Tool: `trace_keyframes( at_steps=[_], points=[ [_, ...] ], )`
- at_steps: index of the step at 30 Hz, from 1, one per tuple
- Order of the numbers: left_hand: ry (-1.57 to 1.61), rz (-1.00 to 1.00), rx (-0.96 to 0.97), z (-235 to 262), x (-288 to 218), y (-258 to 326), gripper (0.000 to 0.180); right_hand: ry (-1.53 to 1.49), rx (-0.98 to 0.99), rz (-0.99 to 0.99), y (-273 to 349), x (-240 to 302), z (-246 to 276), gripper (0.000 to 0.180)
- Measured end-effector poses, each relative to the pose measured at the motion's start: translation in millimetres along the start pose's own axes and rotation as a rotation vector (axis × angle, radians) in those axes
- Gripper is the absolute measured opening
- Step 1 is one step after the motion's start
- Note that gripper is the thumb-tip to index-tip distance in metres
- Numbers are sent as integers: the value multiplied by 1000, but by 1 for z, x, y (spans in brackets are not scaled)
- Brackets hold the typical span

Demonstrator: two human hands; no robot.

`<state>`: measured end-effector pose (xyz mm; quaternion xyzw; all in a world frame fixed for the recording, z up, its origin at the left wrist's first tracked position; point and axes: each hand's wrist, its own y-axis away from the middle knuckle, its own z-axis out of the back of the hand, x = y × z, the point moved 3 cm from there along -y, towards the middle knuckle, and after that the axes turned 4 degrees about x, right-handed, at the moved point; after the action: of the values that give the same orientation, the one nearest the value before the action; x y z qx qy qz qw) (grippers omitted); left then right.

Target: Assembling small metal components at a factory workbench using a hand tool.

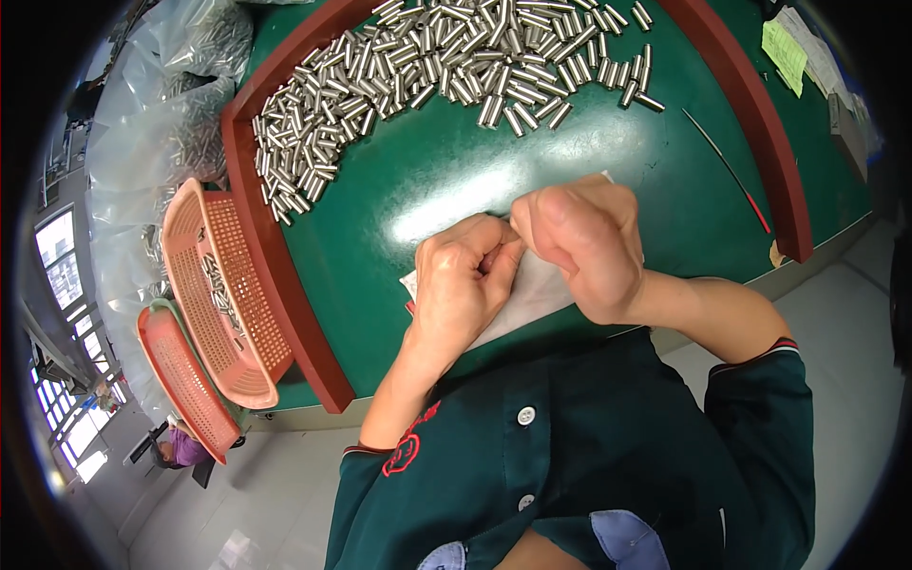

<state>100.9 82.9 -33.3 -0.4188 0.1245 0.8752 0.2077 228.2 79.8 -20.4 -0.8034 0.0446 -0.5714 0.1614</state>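
Observation:
My left hand (464,277) and my right hand (581,249) meet near the table's front edge, both with curled fingers. The fingertips of the left are pinched together, and the right is bent into a loose fist beside them. Whatever they grip is hidden by the fingers. Under both hands lies a white sheet (534,302), cloth or paper. Farther back, a large heap of short shiny metal cylinders (475,59) spreads over the green table top (418,166).
A raised red-brown rim (275,256) borders the table. A thin rod with a red handle (750,201) lies at right. Left stand an orange basket (249,285) holding some cylinders, a red basket (190,380) and filled clear bags (185,142). A person in purple (185,446) is beyond.

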Motion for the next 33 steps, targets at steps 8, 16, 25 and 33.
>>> trace_keyframes(
  at_steps=[8,16,25,33],
  points=[
    [36,-20,-8,4,-6,3,8,-317,-97,-165,-3,3,6,45],
    [1313,102,69,29,1,-1,9,-494,-265,-116,-12,10,25,43],
    [244,108,-65,28,-14,-48,11,-566,-364,-89,-16,15,32,42],
    [-544,-358,18,12,-22,-68,12,-513,-383,-83,-16,19,41,42]
  ],
)
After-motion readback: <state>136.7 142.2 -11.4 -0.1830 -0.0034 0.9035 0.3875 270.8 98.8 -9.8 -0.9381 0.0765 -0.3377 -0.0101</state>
